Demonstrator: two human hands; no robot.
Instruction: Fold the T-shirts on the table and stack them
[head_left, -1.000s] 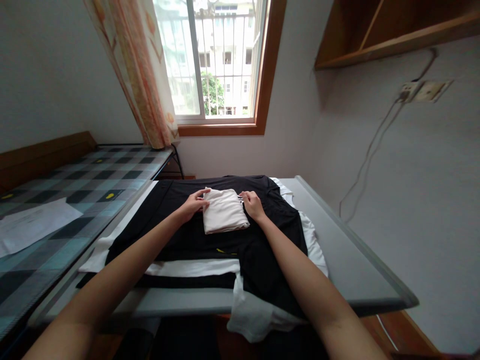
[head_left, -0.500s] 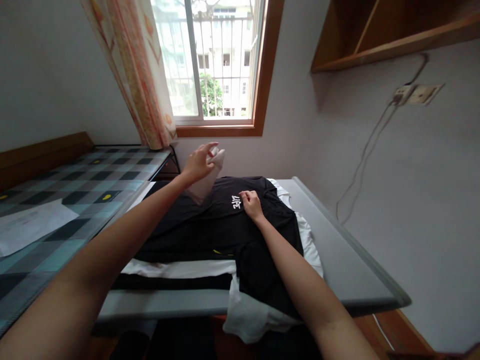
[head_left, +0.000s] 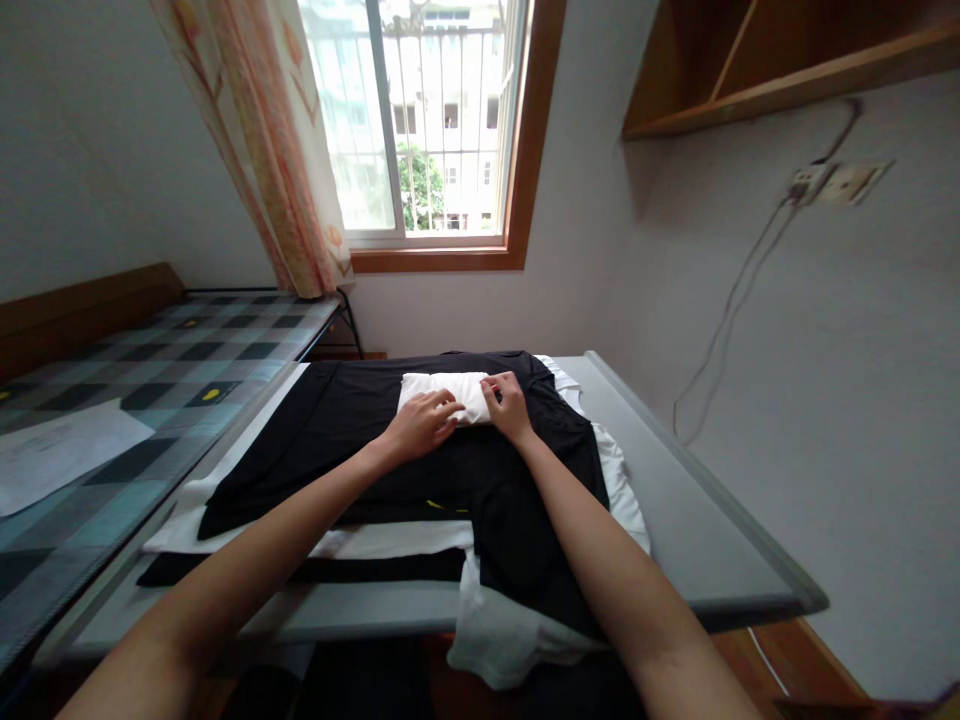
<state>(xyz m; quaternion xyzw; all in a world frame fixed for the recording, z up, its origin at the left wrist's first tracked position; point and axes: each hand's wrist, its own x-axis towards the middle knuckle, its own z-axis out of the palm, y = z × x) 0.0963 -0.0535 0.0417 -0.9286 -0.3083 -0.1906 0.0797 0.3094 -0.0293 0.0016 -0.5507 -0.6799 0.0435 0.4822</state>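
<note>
A black T-shirt [head_left: 330,410] lies spread over white and black garments on a grey board. A small folded white cloth [head_left: 433,382] now rests flat on its chest, over the place of the white print. My left hand [head_left: 425,420] lies on the cloth's near side, palm down, with its fingers stretched out and slightly apart. At the cloth's right end, my right hand [head_left: 510,405] has its thumb and forefinger curled onto the far corner. The print itself is hidden beneath the cloth and the hands.
The grey board [head_left: 697,520] reaches toward the right wall. A grey-white sleeve [head_left: 499,635] hangs over its front edge. To the left is a bed with a checked cover [head_left: 247,345], bearing a sheet of paper [head_left: 71,450]. Cords [head_left: 720,320] hang from a wall socket.
My left hand has come down with the white cloth, which was raised and crumpled and is now laid flat over the print. My right hand has stayed almost in place.
</note>
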